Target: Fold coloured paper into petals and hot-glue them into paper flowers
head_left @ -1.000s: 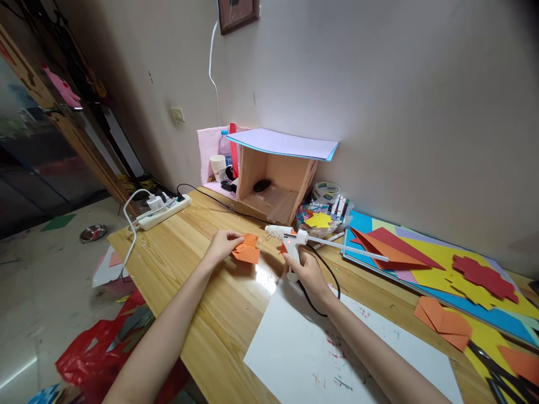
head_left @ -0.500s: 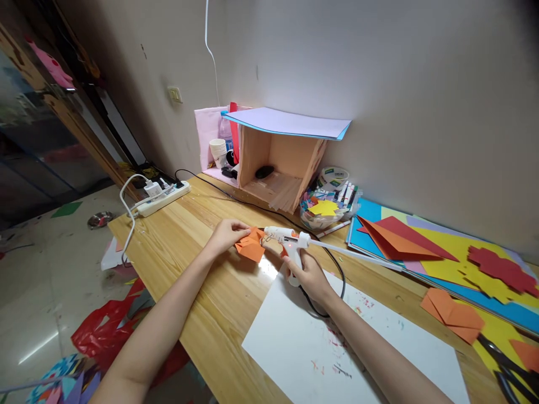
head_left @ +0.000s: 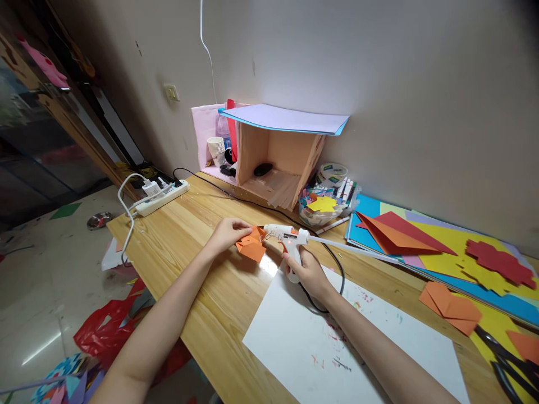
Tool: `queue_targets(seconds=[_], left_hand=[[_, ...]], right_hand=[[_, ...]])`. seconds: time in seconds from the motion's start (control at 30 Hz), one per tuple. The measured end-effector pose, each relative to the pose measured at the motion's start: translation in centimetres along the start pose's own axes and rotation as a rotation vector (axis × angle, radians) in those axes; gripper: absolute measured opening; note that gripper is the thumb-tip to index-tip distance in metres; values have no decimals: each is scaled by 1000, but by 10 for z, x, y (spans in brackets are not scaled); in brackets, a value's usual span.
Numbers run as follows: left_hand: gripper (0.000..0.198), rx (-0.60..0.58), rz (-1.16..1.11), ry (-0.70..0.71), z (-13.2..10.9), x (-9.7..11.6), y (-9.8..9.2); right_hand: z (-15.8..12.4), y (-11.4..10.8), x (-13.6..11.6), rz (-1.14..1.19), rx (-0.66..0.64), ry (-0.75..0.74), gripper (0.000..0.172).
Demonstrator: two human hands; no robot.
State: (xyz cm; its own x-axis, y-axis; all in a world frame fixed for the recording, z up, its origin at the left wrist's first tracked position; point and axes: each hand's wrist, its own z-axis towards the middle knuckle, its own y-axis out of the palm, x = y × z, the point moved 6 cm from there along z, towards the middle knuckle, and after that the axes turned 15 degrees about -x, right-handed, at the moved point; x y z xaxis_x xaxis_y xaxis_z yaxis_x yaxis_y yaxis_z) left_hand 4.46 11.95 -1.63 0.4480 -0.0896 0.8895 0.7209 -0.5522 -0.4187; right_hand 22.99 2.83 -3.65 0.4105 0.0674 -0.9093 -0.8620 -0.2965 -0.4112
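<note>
Pinched in my left hand (head_left: 229, 234) is a folded piece of orange paper (head_left: 251, 249), held just over the wooden table. My right hand (head_left: 309, 272) grips a white hot glue gun (head_left: 290, 238) by its handle, fingers near the orange trigger. The gun's nozzle points left and meets the upper edge of the orange paper; whether glue is coming out cannot be made out. A long glue stick (head_left: 353, 247) sticks out of the gun's back. Below my right forearm lies a white sheet (head_left: 286, 342) with coloured marks.
A cardboard box (head_left: 290, 151) stands against the wall beside a tub of markers (head_left: 326, 205). Coloured paper (head_left: 446, 264), a folded orange heart (head_left: 450, 308) and black scissors (head_left: 505, 359) lie at right. A power strip (head_left: 162, 199) sits at the left edge; a black cord crosses the table.
Both hands, the orange paper and the glue gun stay almost in place. The view has shifted slightly.
</note>
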Motion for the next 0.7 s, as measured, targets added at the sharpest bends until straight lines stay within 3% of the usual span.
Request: queue_targets(seconds=[0.7], left_hand=[[34,2,-11,20,1,0,-1]], right_hand=[[-1,-3,-6,-48,32,-13,28]])
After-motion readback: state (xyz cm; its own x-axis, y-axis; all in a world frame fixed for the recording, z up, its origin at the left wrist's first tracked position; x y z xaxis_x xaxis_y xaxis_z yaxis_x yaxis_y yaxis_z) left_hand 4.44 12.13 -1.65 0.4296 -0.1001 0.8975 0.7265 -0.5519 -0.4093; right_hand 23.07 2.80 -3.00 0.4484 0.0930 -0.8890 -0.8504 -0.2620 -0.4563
